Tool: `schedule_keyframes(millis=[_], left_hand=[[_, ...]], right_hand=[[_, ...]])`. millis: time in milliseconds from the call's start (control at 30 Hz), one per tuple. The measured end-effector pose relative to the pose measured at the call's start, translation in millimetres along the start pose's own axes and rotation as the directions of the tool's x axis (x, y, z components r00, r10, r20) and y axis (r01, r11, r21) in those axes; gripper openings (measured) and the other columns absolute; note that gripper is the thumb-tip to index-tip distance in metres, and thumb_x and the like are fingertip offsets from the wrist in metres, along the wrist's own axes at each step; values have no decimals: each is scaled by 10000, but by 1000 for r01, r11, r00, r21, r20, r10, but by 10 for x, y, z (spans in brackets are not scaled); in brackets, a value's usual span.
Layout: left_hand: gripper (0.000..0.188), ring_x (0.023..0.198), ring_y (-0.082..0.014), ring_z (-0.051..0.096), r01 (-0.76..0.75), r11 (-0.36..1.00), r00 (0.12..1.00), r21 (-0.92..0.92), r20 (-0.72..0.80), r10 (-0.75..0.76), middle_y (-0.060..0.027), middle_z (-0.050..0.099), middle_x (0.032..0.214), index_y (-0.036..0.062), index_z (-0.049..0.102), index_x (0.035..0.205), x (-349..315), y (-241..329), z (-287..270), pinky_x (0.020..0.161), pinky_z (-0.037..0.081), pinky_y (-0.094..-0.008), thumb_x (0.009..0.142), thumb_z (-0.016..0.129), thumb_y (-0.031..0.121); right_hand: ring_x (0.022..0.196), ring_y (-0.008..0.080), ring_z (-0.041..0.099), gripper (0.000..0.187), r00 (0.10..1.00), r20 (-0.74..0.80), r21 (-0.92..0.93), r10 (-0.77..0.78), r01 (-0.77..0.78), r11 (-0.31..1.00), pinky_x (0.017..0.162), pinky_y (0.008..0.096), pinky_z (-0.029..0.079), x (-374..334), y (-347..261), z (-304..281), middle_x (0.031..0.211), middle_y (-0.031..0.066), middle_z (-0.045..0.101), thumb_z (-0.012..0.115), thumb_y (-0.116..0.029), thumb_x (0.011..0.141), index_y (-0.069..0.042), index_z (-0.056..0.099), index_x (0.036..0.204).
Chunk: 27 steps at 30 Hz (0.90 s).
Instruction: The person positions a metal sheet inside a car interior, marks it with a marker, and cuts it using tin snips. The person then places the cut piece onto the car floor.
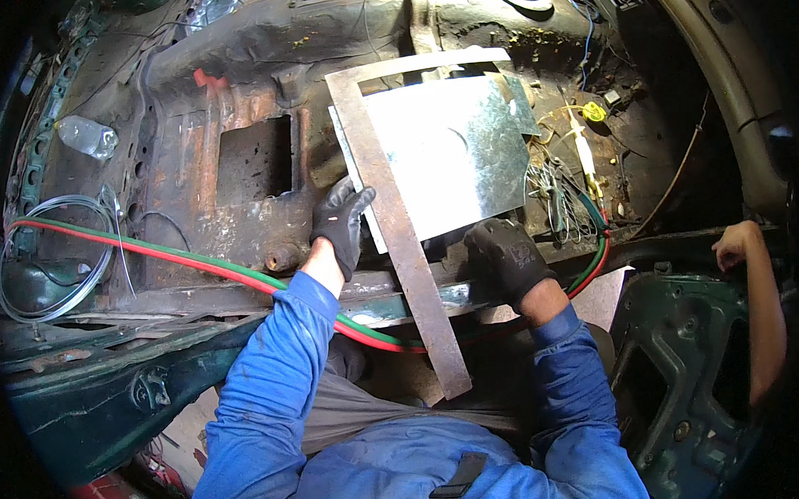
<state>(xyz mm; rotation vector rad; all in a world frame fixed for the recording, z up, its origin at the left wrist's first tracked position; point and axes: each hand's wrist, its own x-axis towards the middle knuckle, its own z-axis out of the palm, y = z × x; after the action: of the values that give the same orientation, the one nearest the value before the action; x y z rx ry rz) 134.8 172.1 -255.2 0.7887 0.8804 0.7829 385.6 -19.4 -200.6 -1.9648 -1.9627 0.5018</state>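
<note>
A shiny piece of sheet metal (476,157) lies raised over the car floor in front of me. Across its left side and far edge rests a rusty L-shaped steel square (396,218), its long leg reaching toward my lap. My left hand (339,224), in a black glove, is closed at the sheet's left edge, thumb against the square. Gloved too, my right hand (510,261) is curled at the sheet's near edge; its fingertips are partly hidden.
A rectangular hole (255,158) opens in the floor pan. Red and green hoses (213,265) run along the sill toward a torch (584,148). Coiled wire (56,305) and a plastic bottle (87,136) lie left. Another person's hand (736,244) rests by the door (684,326).
</note>
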Motion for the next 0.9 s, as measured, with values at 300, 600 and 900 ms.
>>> schedule_keyframes(millis=[300,600,900], left_hand=[[472,1223,-177,668,9,999,1000,-40,29,-8,-82,743,1352,-30,645,1460,-1,-12,-47,1097,500,-334,1013,751,77],[432,1128,-183,714,30,999,998,25,-49,-29,-66,753,1284,25,658,1446,-22,6,48,955,610,-369,1026,742,80],[482,1134,-199,719,21,998,999,65,-42,-19,-78,737,1326,24,639,1476,3,-6,0,955,632,-386,1010,759,65]], right_hand=[[972,436,665,241,877,-444,436,183,33,899,882,468,552,42,-845,-623,1088,240,650,600,44,1009,16,631,1246],[1150,458,687,758,960,48,45,277,-280,959,961,538,572,13,-1090,6,1269,279,681,718,-553,997,13,575,1480],[1197,434,688,879,945,106,-109,309,-298,948,997,518,572,109,-1283,292,1282,281,695,684,-616,999,43,513,1555]])
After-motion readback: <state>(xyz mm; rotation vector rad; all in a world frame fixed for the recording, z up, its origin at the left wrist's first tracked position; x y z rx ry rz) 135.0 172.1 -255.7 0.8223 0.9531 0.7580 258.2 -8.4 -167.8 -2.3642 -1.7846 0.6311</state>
